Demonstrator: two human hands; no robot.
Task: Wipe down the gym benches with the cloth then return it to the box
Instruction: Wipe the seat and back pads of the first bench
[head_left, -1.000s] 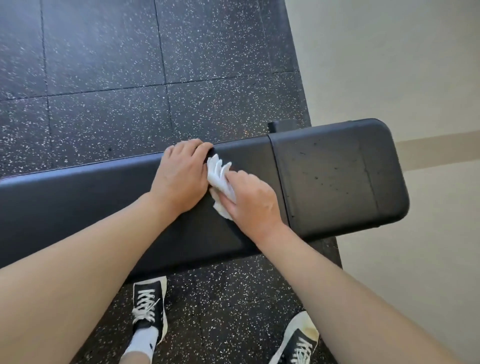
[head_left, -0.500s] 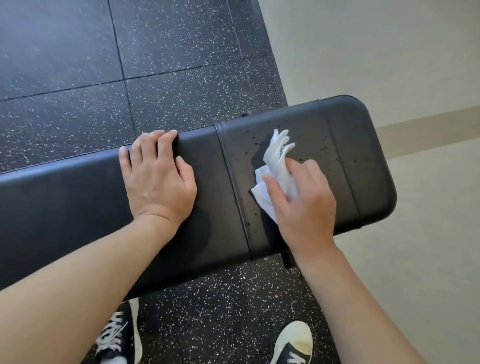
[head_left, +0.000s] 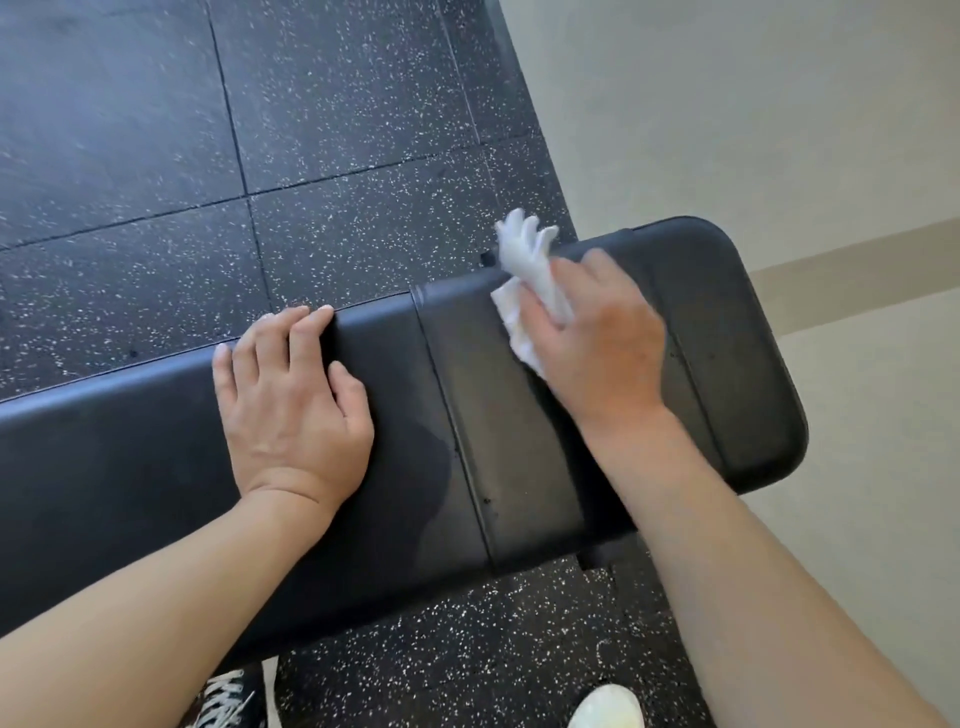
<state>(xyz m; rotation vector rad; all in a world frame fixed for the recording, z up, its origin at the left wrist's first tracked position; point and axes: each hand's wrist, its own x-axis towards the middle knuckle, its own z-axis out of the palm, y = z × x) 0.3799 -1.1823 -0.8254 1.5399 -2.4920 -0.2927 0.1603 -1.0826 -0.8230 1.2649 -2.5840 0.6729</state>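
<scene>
A black padded gym bench (head_left: 519, 457) runs across the head view from the left edge to the right, split by a seam into a long pad and a shorter end pad. My right hand (head_left: 597, 332) grips a crumpled white cloth (head_left: 524, 265) and presses it onto the far edge of the end pad, with part of the cloth sticking up past the edge. My left hand (head_left: 291, 400) rests flat on the long pad just left of the seam, fingers reaching the far edge. The box is out of view.
Black speckled rubber floor tiles (head_left: 260, 130) lie beyond and below the bench. A pale smooth floor (head_left: 779, 104) with a tan stripe begins at the right. My two shoes (head_left: 228, 701) stand under the near side of the bench.
My right hand has slid the cloth from the middle of the end pad up to its far edge. My left hand has stayed flat on the long pad.
</scene>
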